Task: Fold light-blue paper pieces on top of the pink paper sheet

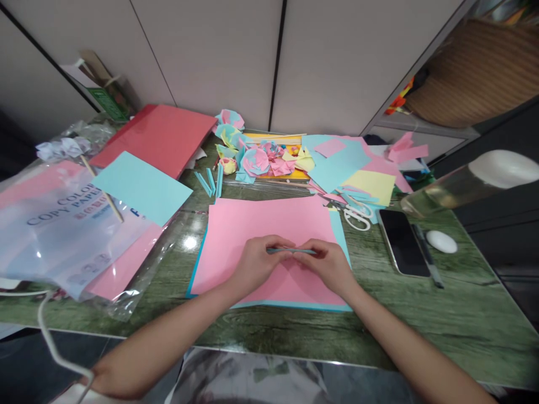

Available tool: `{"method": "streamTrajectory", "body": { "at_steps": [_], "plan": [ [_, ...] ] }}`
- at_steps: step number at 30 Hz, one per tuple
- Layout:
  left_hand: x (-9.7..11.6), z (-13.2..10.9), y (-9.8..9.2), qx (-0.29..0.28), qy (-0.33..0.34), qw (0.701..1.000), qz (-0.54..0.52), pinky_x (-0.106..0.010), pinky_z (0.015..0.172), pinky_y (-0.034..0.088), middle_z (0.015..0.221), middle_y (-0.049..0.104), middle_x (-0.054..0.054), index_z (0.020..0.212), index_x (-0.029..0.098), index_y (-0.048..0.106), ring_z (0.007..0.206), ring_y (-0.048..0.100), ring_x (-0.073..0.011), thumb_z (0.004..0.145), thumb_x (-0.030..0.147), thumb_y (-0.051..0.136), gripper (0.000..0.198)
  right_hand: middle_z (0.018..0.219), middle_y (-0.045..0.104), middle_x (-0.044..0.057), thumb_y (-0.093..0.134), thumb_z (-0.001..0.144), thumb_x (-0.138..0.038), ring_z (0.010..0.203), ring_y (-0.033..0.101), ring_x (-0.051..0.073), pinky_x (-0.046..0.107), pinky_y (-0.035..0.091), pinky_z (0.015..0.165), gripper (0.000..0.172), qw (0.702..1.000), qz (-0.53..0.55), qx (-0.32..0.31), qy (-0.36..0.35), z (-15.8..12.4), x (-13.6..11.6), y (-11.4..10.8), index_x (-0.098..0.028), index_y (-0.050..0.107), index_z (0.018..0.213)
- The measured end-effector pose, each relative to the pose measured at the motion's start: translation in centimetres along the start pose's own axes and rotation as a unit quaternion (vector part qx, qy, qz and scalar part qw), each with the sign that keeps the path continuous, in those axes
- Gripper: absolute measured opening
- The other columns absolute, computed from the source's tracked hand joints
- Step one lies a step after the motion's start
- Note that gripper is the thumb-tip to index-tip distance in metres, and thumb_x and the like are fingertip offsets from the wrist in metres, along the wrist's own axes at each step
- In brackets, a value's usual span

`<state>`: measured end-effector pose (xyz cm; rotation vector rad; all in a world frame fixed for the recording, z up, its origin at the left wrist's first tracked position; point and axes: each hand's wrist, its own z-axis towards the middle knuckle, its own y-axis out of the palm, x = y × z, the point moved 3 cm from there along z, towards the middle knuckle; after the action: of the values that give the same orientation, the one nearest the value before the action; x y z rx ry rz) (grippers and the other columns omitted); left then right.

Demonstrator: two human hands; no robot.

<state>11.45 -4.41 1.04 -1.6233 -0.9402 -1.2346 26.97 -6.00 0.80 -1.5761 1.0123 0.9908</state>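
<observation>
Between my two hands is a narrow blue paper strip, held level above a pink sheet of paper. My left hand pinches the strip's left part, and my right hand pinches its right part, with the fingertips meeting near the middle. Fingers cover most of the strip. Blue sheets show under the pink one along its edges. Several folded blue paper strips lie beyond the pink sheet to the left.
Folded paper flowers lie at the back, with paper scraps and white-handled scissors to their right. A phone, a pen and a bottle are at the right. A plastic copy-paper pack covers the left.
</observation>
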Motion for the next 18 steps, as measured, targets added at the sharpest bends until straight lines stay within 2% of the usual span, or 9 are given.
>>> {"method": "streamTrajectory", "body": {
  "at_steps": [3, 6, 9, 13, 18],
  "plan": [
    [0.3, 0.1, -0.5, -0.019, 0.006, 0.999, 0.044, -0.022, 0.068, 0.045, 0.081, 0.068, -0.001, 0.083, 0.019, 0.067, 0.074, 0.06, -0.0142, 0.07, 0.028, 0.059, 0.018, 0.053, 0.058, 0.0, 0.062, 0.067, -0.037, 0.047, 0.05, 0.009, 0.021, 0.04, 0.045, 0.022, 1.0, 0.012, -0.001, 0.016, 0.0, 0.2, -0.4, -0.015, 0.063, 0.067],
    [0.2, 0.2, -1.0, -0.04, -0.007, 0.996, 0.074, -0.021, 0.059, 0.043, 0.069, 0.066, -0.001, 0.079, 0.019, 0.068, 0.064, 0.057, -0.0131, 0.071, 0.028, 0.057, 0.016, 0.057, 0.061, 0.001, 0.063, 0.066, -0.035, 0.049, 0.052, 0.01, 0.021, 0.042, 0.048, 0.02, 1.0, 0.025, 0.005, 0.012, 0.1, 0.1, -1.1, -0.015, 0.063, 0.069],
    [-0.1, 0.4, -1.3, -0.048, -0.031, 0.997, 0.046, -0.021, 0.054, 0.04, 0.063, 0.064, -0.001, 0.078, 0.017, 0.069, 0.058, 0.053, -0.0116, 0.069, 0.029, 0.059, 0.018, 0.061, 0.063, 0.002, 0.063, 0.067, -0.033, 0.054, 0.054, 0.01, 0.021, 0.043, 0.05, 0.018, 0.999, 0.028, 0.02, 0.003, 0.0, -0.2, -1.8, -0.016, 0.064, 0.069],
    [-0.2, 0.6, -1.5, -0.044, -0.039, 0.998, 0.005, -0.02, 0.055, 0.04, 0.067, 0.065, -0.003, 0.081, 0.016, 0.069, 0.058, 0.052, -0.0105, 0.069, 0.032, 0.06, 0.022, 0.056, 0.062, 0.001, 0.061, 0.069, -0.033, 0.051, 0.053, 0.01, 0.021, 0.041, 0.048, 0.019, 0.999, 0.018, 0.039, -0.006, -0.1, -0.5, -2.4, -0.015, 0.063, 0.062],
    [0.0, 0.8, -2.0, -0.024, -0.044, 0.998, -0.023, -0.019, 0.052, 0.041, 0.066, 0.066, -0.004, 0.077, 0.014, 0.068, 0.056, 0.053, -0.0099, 0.069, 0.031, 0.059, 0.02, 0.061, 0.064, 0.002, 0.059, 0.07, -0.034, 0.054, 0.057, 0.011, 0.022, 0.044, 0.052, 0.019, 0.998, 0.036, 0.041, -0.013, 0.2, -0.2, -3.1, -0.016, 0.065, 0.068]
  ]
}}
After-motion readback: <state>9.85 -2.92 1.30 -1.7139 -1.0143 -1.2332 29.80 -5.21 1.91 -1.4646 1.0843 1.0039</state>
